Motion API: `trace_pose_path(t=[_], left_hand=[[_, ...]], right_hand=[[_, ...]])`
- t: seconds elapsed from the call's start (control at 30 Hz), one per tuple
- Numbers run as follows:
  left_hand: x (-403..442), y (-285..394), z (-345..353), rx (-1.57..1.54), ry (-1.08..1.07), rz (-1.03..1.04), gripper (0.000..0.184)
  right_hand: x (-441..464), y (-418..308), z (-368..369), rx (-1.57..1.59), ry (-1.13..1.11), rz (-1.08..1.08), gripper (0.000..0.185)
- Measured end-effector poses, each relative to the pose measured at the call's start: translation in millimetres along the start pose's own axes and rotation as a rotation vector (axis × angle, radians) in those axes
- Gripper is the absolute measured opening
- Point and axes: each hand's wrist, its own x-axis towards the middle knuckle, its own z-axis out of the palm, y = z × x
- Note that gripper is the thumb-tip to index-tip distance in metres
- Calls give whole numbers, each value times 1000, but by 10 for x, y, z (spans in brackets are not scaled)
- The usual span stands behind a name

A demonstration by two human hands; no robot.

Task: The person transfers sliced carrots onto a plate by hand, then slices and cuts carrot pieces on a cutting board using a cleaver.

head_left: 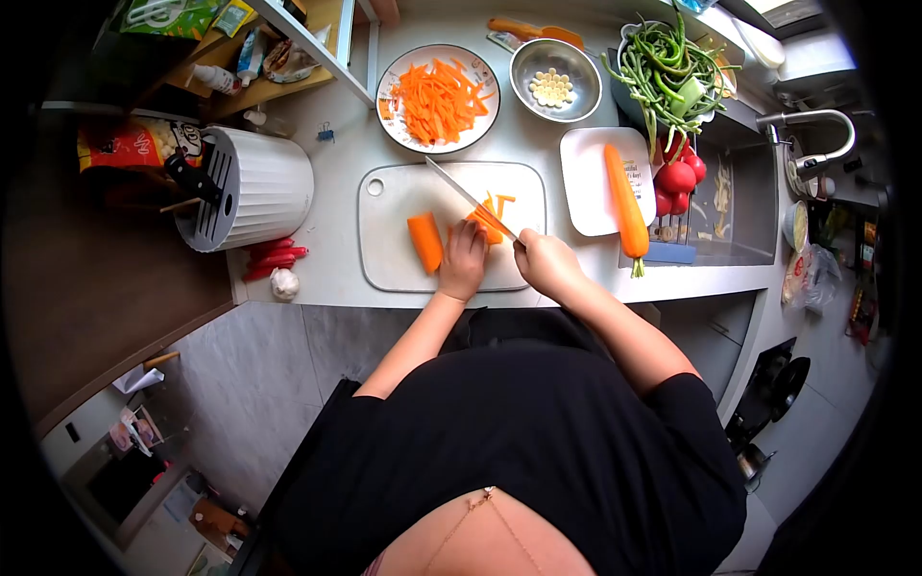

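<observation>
My right hand [549,264] grips the handle of a kitchen knife [459,188], its blade slanting up and left across the cutting board [384,267]. My left hand [464,261] has its fingers curled down on a partly cut carrot [489,227], right beside the blade. A few thin carrot strips [503,202] lie beyond the knife. Left of my left hand rests a thick carrot chunk [424,242]. Behind the board stands a white plate [480,132] heaped with carrot strips [437,99]. My left fingertips are partly hidden against the carrot.
A white tray [580,182] with a whole carrot [626,206] lies right, near the sink [744,216]. Behind are a metal bowl [523,94] of pale round pieces and long green beans [677,72] above round red vegetables [677,178]. Left are a ribbed white knife holder [274,182] and garlic [284,283].
</observation>
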Motion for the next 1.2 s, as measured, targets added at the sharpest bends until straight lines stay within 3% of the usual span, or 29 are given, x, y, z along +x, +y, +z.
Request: trace_pose_path(t=[0.57,0.87,1.2], left_hand=[[52,-24,-35,-52,15,11,30],[-4,-44,23,58,34,30,27],[13,-26,-38,-1,4,26,26]], right_hand=[[114,2,244,-121,-109,19,18],[74,26,214,-28,50,-46,17],[78,93,150,-127,23,-31,20]])
